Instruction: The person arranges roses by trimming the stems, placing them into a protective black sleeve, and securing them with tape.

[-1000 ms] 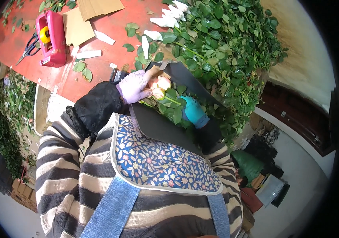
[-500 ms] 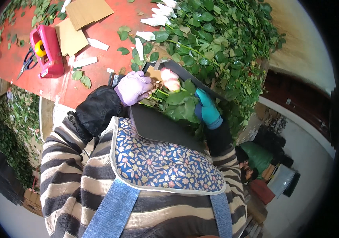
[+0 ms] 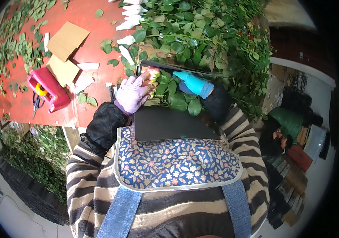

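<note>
My left hand (image 3: 131, 94), in a lilac glove, is closed with its fingers bent over the heads of a few roses. One pink and cream rose (image 3: 152, 73) shows just beyond its fingertips. My right hand (image 3: 193, 83), in a teal glove, lies closed over the leafy rose stems (image 3: 173, 95), its fingers pressed together and their undersides hidden. Both hands work inside a black trough-like holder (image 3: 165, 125), whose near flap rests against my flowered apron (image 3: 169, 162). The flower heads point left and the stems run right.
Beyond, a large heap of leafy stems (image 3: 201, 35) has white-wrapped heads (image 3: 131, 12). On the red table (image 3: 94, 39) lie brown cardboard sheets (image 3: 68, 41), a pink tape dispenser (image 3: 52, 91), scissors (image 3: 37, 104) and loose leaves. A person in dark and green clothing (image 3: 282, 127) sits at right.
My view has shifted. My left fingers have stretched further over the rose heads. My right hand has turned, its fingers now pointing left across the stems, and the holder's near flap shows more.
</note>
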Motion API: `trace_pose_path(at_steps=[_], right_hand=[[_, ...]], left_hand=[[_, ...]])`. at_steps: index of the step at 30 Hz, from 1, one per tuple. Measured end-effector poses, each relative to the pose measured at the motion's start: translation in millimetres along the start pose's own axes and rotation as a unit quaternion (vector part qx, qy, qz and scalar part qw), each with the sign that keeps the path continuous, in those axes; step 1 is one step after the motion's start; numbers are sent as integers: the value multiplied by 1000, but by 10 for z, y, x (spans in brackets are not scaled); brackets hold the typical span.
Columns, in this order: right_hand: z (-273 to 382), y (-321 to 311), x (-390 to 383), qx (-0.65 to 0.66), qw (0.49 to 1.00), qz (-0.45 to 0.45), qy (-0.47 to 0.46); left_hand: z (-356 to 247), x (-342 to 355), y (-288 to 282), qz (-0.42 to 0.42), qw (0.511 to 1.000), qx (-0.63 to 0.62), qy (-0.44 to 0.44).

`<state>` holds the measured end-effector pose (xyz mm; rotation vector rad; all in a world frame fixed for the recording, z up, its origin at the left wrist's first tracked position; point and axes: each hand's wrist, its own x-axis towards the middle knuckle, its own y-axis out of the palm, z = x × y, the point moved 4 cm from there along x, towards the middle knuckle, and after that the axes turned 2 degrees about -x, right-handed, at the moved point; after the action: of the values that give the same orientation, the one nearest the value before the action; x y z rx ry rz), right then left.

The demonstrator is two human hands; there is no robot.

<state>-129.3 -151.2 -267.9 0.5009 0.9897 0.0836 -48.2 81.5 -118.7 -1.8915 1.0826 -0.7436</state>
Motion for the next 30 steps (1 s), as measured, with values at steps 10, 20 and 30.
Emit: trace_pose_path(at_steps=[10,20,30], right_hand=[[508,394,-957,-661,700,-112,-245],[566,590,-950,-805,400,-278,-339],[541,655,-696,-793,507,-235,-243]], left_hand=[[28,26,74,88,995,37,3],[151,27,162,79,996,34,-22],[138,1,169,68,997,47,0]])
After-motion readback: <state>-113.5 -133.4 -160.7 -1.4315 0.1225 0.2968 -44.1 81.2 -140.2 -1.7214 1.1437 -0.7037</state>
